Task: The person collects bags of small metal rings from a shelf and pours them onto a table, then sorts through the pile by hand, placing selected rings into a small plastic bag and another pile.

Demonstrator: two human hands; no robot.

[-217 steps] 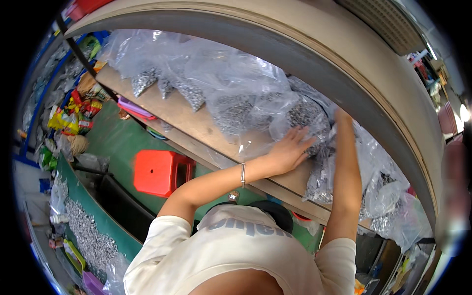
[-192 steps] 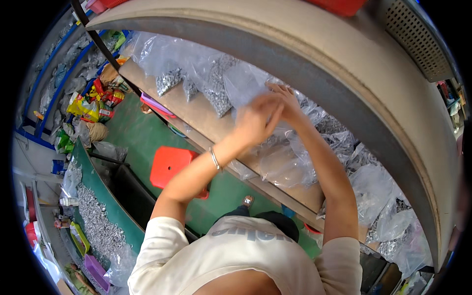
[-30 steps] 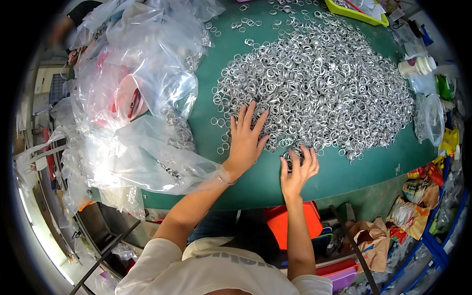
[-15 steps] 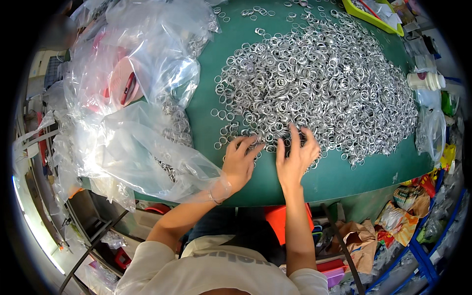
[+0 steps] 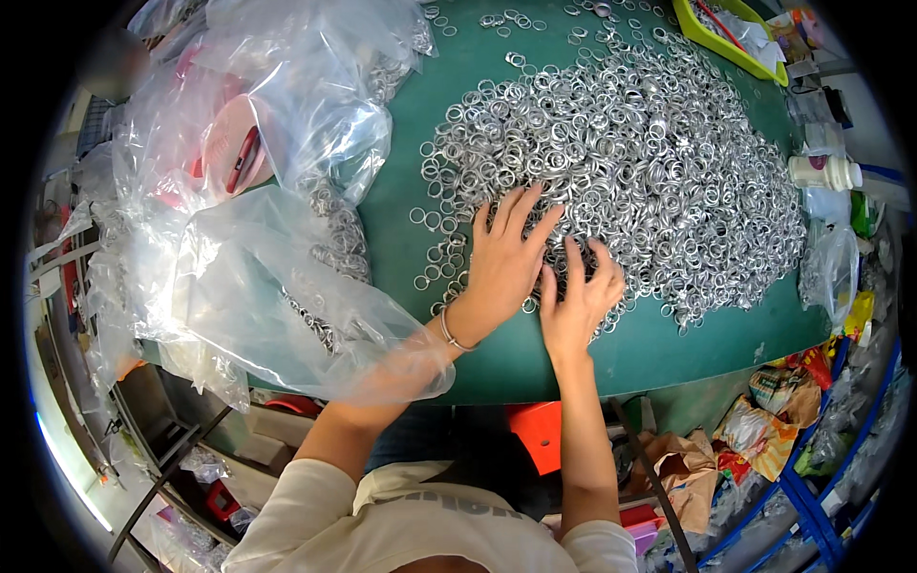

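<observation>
A broad heap of small silvery metal rings [image 5: 650, 162] covers much of the green tabletop [image 5: 516, 368]. Over the heap's near left part lies my left hand [image 5: 504, 256], palm down, its fingers stretched out and apart on the rings. Just to its right, my right hand [image 5: 578, 301] touches the near edge of the heap with bent, parted fingers. No ring shows clearly gripped in either hand; what lies under the palms is hidden. The edge of a clear plastic bag [image 5: 287, 277] drapes across my left forearm, near a thin bracelet [image 5: 449, 329].
More rings show inside the clear plastic on the left, beside a pink round thing [image 5: 234, 143] with a red-and-black tool on it. A yellow-green tray [image 5: 731, 43] stands at the far right. A white bottle [image 5: 826, 173] lies at the right edge. Below the table is a red stool [image 5: 537, 435].
My left hand has moved forward and right onto the heap, its fingers straightening from a curled pose. My right hand has stayed nearly in place.
</observation>
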